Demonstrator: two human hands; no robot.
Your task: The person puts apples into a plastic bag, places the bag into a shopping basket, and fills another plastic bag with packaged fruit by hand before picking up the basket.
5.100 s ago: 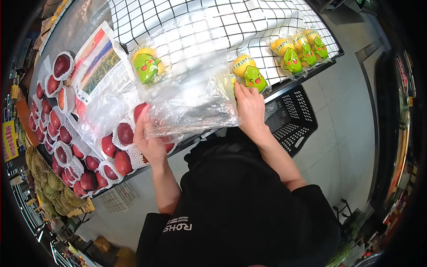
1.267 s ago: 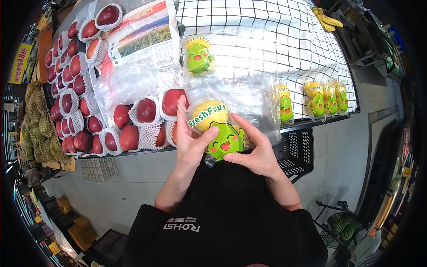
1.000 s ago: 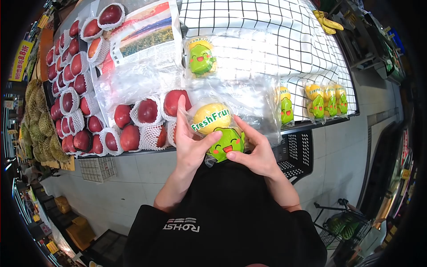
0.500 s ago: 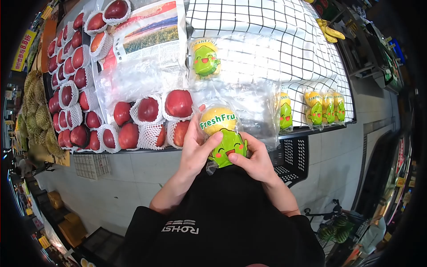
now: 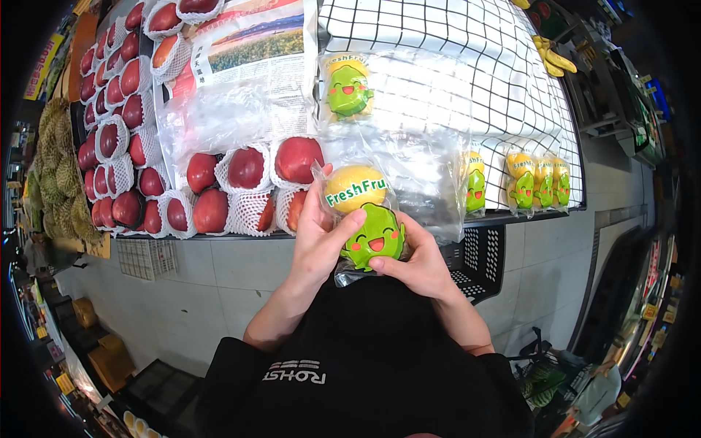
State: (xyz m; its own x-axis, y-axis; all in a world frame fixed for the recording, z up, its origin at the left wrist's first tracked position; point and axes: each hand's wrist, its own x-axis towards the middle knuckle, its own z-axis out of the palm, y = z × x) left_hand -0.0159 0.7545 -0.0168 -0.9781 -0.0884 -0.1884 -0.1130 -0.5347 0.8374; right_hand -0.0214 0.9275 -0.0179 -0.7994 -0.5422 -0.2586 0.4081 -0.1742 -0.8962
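Forearms point(image 5: 281, 310) below short black sleeves angle inward from the bottom, and the bare hands meet in front of the chest. The left hand point(image 5: 314, 237) and right hand point(image 5: 425, 261) hold a clear bag of yellow fruit point(image 5: 371, 223) between them, fingers clamped around its sides, thumbs pressed on its front, near the front edge of the desk point(image 5: 281, 236). Its crinkly film is printed "FreshFru" above a laughing green cartoon. Pale floor tiles point(image 5: 219, 281) carry a black perforated basket point(image 5: 491, 263) and a white lattice crate point(image 5: 146, 257). Across the desk lie smooth red fruits point(image 5: 244, 168) in white foam netting, thin clear plastic point(image 5: 431, 175), a newspaper point(image 5: 255, 62) and a white cloth with black checks point(image 5: 423, 29); more matching bags point(image 5: 522, 182) line its near side. Spiky durians point(image 5: 62, 175) are heaped at far left, curved bananas point(image 5: 558, 62) at far right.
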